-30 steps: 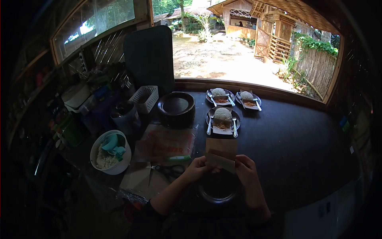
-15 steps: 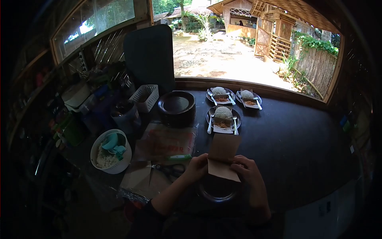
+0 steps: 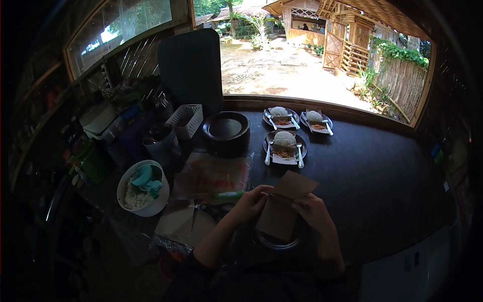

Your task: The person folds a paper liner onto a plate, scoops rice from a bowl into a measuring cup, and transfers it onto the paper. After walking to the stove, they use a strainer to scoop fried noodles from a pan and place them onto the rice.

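Observation:
A creased sheet of brown paper (image 3: 277, 217) is held between my two hands over a dark plate (image 3: 278, 245), hiding most of it. My left hand (image 3: 254, 203) grips the paper's left edge near the fold. On the right edge, my right hand (image 3: 311, 209) pinches it at about the same height. The upper flap tilts away from me. Left of my left hand lie dark-handled scissors (image 3: 211, 209), partly covered by the forearm. More brown paper (image 3: 177, 220) lies beside them.
Three plates with rice, a topping and cutlery, the nearest plate (image 3: 285, 147) included, stand ahead. A stack of dark plates (image 3: 226, 132), a plastic packet (image 3: 216, 173) and a white rice tub (image 3: 160, 202) with turquoise scoops are on the left. A white basket (image 3: 187, 122) stands behind.
The brown paper has turned and opened out, its lower part now hanging down over the plate. Both hands keep hold of its edges. The camera view has shifted slightly.

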### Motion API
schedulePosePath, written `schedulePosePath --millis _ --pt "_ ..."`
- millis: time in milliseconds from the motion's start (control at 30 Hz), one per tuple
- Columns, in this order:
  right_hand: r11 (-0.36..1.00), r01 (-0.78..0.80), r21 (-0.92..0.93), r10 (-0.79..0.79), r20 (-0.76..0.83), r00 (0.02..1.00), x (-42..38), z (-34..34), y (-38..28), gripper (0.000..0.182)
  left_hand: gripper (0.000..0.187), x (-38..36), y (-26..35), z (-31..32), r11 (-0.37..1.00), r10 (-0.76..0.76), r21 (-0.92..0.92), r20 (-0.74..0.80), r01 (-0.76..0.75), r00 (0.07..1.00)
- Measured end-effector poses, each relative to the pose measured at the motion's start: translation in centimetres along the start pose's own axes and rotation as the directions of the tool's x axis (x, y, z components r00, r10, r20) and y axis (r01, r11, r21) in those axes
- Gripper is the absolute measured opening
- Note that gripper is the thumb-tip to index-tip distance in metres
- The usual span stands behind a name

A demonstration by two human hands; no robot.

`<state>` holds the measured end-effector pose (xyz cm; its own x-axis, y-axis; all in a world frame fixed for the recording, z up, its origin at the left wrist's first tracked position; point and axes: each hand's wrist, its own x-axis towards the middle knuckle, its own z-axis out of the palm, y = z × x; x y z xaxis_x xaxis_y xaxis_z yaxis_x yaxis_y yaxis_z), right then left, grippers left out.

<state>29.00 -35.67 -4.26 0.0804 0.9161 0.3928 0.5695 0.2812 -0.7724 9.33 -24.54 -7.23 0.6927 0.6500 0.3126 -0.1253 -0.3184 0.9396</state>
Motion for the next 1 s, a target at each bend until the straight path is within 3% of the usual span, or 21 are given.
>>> schedulePosePath --millis 67,100,167,200,267,300,367,433,500,633,733,1000 --pt "0.998 -0.036 -0.046 0.037 0.017 0.999 0.0 -0.1 -0.1 0.015 0.024 0.4 0.1 -1.0 0.985 -0.151 -0.107 -0.128 0.137 0.98" --pt "0.996 -0.059 -0.064 0.064 0.075 0.995 -0.2 0.0 -0.2 0.015 0.024 0.4 0.7 -1.3 0.985 -0.15 -0.106 -0.126 0.137 0.981" --pt "0.993 -0.079 -0.085 0.089 0.126 0.988 -0.4 0.1 0.2 0.015 0.022 0.2 2.1 -1.6 0.984 -0.04 0.16 -0.248 0.081 0.968" --pt "0.99 -0.081 -0.118 0.099 0.161 0.982 -0.8 0.3 0.5 0.015 0.022 0.0 2.7 -1.6 0.984 -0.039 0.16 -0.243 0.08 0.969" --pt "0.983 -0.092 -0.156 0.12 0.186 0.975 -1.5 0.4 0.8 0.015 0.022 -0.5 3.7 -1.2 0.949 -0.104 0.295 -0.051 0.115 0.993" --pt "0.982 -0.078 -0.169 0.11 0.189 0.976 -1.8 0.4 0.5 0.014 0.022 -0.8 4.3 -0.7 0.951 -0.107 0.289 -0.041 0.114 0.993" --pt "0.98 -0.07 -0.186 0.106 0.194 0.975 -2.4 0.5 0.2 0.014 0.024 -1.5 4.9 0.2 0.893 -0.02 0.447 0.149 -0.049 0.989" --pt "0.974 -0.029 -0.223 0.074 0.196 0.978 -2.9 0.8 0.2 0.015 0.025 -2.2 4.0 0.9 0.855 -0.022 0.514 0.181 -0.075 0.983" --pt "0.961 0.009 -0.276 0.044 0.187 0.981 -3.5 1.2 1.0 0.014 0.027 -2.5 2.7 1.4 0.667 0.027 0.705 0.299 -0.24 0.954" --pt "0.897 0.072 -0.436 -0.021 0.121 0.992 -4.3 1.6 1.0 0.013 0.022 -3.0 1.6 2.5 0.547 -0.117 0.813 0.311 -0.2 0.943" --pt "0.899 0.019 -0.437 0.03 0.105 0.994 -4.6 1.9 1.3 0.011 0.017 -2.9 1.3 2.9 0.487 -0.184 0.855 0.301 -0.179 0.936" --pt "0.858 0.055 -0.511 0.019 0.138 0.99 -4.7 1.8 1.4 0.014 0.012 -3.2 1.9 3.5 0.403 -0.202 0.9 0.267 -0.168 0.942"
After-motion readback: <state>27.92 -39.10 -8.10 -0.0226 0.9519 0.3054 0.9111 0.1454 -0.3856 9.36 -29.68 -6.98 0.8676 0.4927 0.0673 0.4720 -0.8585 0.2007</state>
